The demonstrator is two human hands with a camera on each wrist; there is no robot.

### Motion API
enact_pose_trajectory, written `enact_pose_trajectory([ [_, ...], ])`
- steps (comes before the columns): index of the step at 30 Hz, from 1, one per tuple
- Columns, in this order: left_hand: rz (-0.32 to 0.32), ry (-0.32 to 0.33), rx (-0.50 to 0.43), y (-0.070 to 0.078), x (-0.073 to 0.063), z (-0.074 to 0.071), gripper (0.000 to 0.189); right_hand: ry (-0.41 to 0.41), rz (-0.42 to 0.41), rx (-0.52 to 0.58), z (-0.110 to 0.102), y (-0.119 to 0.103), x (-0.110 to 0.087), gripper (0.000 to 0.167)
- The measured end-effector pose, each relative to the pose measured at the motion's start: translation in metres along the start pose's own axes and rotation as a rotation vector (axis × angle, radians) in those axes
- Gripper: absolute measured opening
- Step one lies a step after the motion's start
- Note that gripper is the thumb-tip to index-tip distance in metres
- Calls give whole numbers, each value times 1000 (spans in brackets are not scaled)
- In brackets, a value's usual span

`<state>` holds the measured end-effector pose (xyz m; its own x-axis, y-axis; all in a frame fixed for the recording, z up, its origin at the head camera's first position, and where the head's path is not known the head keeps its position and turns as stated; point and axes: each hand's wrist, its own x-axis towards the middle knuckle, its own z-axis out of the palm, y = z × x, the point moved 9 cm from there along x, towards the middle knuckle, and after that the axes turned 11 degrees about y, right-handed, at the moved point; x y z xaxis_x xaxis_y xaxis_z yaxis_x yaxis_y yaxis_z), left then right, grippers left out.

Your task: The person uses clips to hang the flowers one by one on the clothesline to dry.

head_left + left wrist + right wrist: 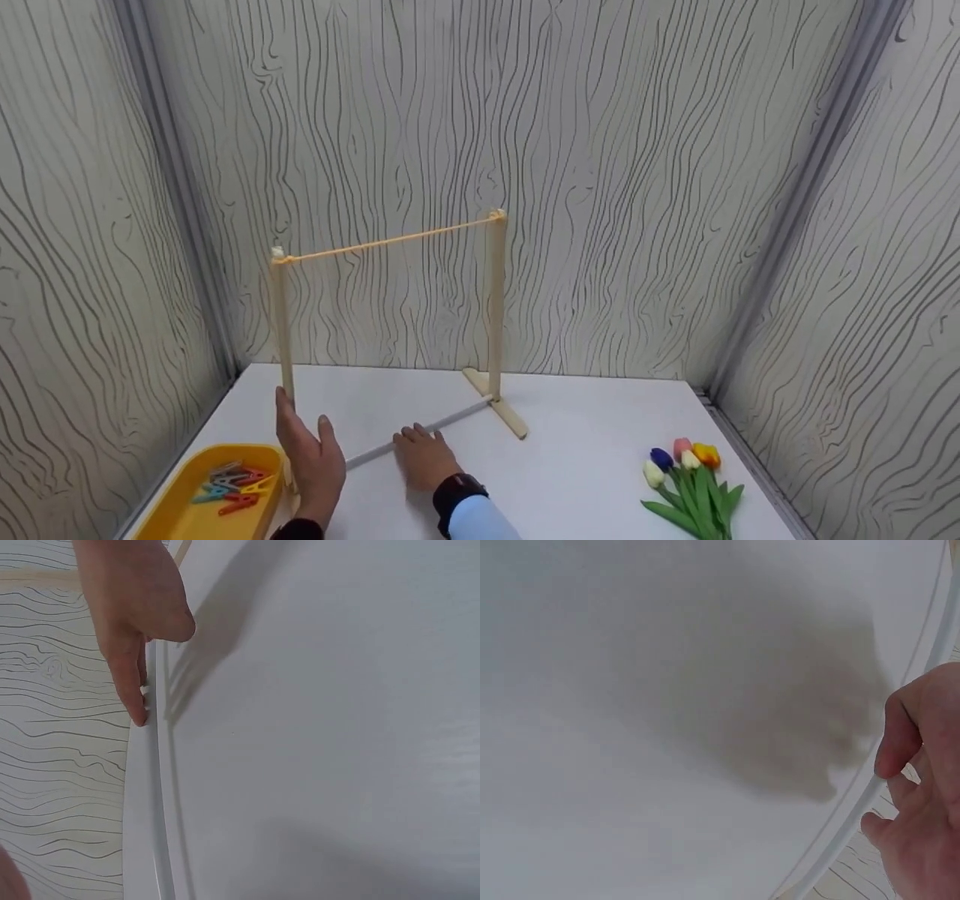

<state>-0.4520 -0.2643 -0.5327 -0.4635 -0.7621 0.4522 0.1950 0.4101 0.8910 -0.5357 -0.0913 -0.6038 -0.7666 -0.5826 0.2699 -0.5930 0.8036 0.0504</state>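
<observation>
Orange string (390,241) runs between the tops of a left wooden post (282,322) and a right wooden post (496,307). A white rod (457,412) joins the posts low down, just above the table. My right hand (427,456) holds the rod near its middle, fingers curled over it; the right wrist view shows the hand (922,780) on the rod (847,825). Beside the lower left post my left hand (311,461) stands upright, fingers straight and thumb apart. It covers most of that post's foot; whether it touches the post I cannot tell.
A yellow tray (169,487) with several coloured clothespins (238,501) stands at the left, close to my left hand. Artificial tulips (694,480) lie at the right front of the white table (585,420). Patterned walls (622,187) enclose the back and sides.
</observation>
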Motion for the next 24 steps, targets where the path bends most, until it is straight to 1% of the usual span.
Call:
enact_pose_trajectory([
  [3, -14, -73, -21, -2, -4, 10, 80, 21, 21, -20, -2, 7, -6, 53],
  [6, -37, -153, -32, -5, -10, 21, 80, 30, 52, -20, 1, 17, -15, 55],
  [8, -46, -198, -43, -6, -11, 27, 81, 50, 58, -37, 4, 21, -19, 56],
  [13, -49, -315, -49, -4, -7, 38, 82, 114, 83, -83, 9, 27, -24, 59],
  [18, -102, -452, -5, -4, -5, 47, 86, 114, 187, -30, 13, 33, -30, 68],
  [21, -136, -515, 7, -1, -5, 53, 86, 110, 255, -7, 14, 34, -36, 73],
  [24, -174, -569, 10, 2, -5, 58, 84, 109, 309, -13, 17, 34, -44, 78],
])
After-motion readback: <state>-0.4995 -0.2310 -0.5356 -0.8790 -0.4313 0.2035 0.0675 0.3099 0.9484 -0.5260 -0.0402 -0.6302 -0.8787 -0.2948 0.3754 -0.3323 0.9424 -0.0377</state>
